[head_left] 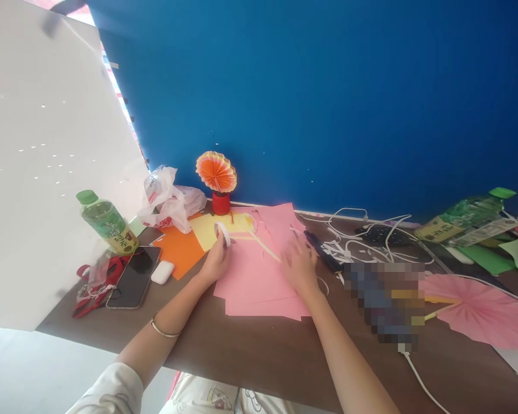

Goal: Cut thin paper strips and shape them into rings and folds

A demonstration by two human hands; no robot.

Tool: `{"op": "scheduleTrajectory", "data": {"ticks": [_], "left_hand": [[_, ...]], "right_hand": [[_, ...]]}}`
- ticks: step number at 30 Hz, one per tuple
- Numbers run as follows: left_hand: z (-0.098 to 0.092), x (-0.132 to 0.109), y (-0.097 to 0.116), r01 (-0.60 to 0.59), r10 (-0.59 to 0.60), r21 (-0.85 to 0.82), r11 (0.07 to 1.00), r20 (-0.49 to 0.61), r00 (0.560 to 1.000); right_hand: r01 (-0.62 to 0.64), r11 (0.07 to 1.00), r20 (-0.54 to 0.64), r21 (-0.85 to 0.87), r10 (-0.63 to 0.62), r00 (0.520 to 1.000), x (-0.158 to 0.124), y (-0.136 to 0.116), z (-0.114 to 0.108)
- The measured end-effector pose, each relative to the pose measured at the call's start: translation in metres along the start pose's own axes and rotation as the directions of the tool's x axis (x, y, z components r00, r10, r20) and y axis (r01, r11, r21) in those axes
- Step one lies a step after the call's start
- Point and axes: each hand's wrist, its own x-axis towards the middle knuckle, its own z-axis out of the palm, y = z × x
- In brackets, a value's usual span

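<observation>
My left hand (216,260) is closed on a roll of white tape (223,234), which stands on edge above the papers. My right hand (301,261) is over the right side of the pink paper sheets (259,287); its fingers are smeared by motion, and I cannot make out whether they hold anything. Between my hands, a narrow pale yellow strip (265,246) slants across the pink sheets. Yellow paper (205,230) and orange paper (179,253) lie to the left, partly under other sheets.
An orange and yellow paper fan (216,172) stands in a red holder (221,203) by the blue wall. Left are a green-capped bottle (107,224), a phone (134,277), a white case (163,272) and red scissors (88,293). Right are white cables (349,244) and a pink folded fan (487,313).
</observation>
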Motion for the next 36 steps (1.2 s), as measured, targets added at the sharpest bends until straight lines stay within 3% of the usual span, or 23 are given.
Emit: {"op": "scheduleTrajectory", "data": {"ticks": [4, 8, 11, 15, 18, 20, 25, 31, 33, 36], "left_hand": [[-0.001, 0.004, 0.001, 0.086, -0.1, -0.135, 0.987, -0.102, 0.99], [-0.004, 0.008, -0.002, 0.129, -0.185, -0.301, 0.945, -0.168, 0.968], [-0.006, 0.01, -0.005, 0.16, -0.242, -0.341, 0.926, -0.211, 0.947], [-0.01, 0.015, -0.004, 0.192, -0.301, -0.363, 0.912, -0.273, 0.914], [-0.01, 0.016, -0.003, 0.15, -0.262, -0.42, 0.895, -0.223, 0.939], [-0.008, 0.014, -0.003, 0.125, -0.218, -0.457, 0.881, -0.157, 0.963], [-0.002, 0.006, -0.002, 0.127, -0.173, -0.409, 0.903, -0.077, 0.982], [0.004, 0.002, 0.006, 0.125, -0.129, -0.404, 0.906, 0.017, 0.991], [0.005, 0.0, 0.009, 0.124, -0.109, -0.38, 0.917, 0.062, 0.992], [0.006, -0.003, 0.018, 0.101, -0.061, -0.33, 0.938, 0.13, 0.99]], "right_hand": [[0.235, 0.949, 0.151, 0.212, -0.27, 0.951, 0.009, -0.04, 0.006], [0.269, 0.939, 0.236, 0.214, -0.317, 0.919, 0.03, -0.073, 0.013], [0.304, 0.943, 0.229, 0.137, -0.328, 0.916, 0.036, -0.087, 0.015], [0.456, 0.889, 0.135, 0.033, -0.456, 0.88, 0.015, -0.095, 0.018], [0.498, 0.867, 0.105, 0.032, -0.498, 0.861, -0.002, -0.091, 0.02], [0.463, 0.881, 0.106, 0.102, -0.472, 0.875, -0.005, -0.083, 0.021], [0.231, 0.938, 0.141, 0.259, -0.274, 0.951, 0.003, -0.055, 0.016], [0.15, 0.969, 0.153, 0.198, -0.182, 0.971, -0.002, -0.036, 0.009], [0.131, 0.971, 0.116, 0.201, -0.157, 0.981, -0.004, -0.036, 0.007], [0.163, 0.944, -0.066, 0.288, -0.15, 0.987, -0.005, -0.042, 0.002]]}}
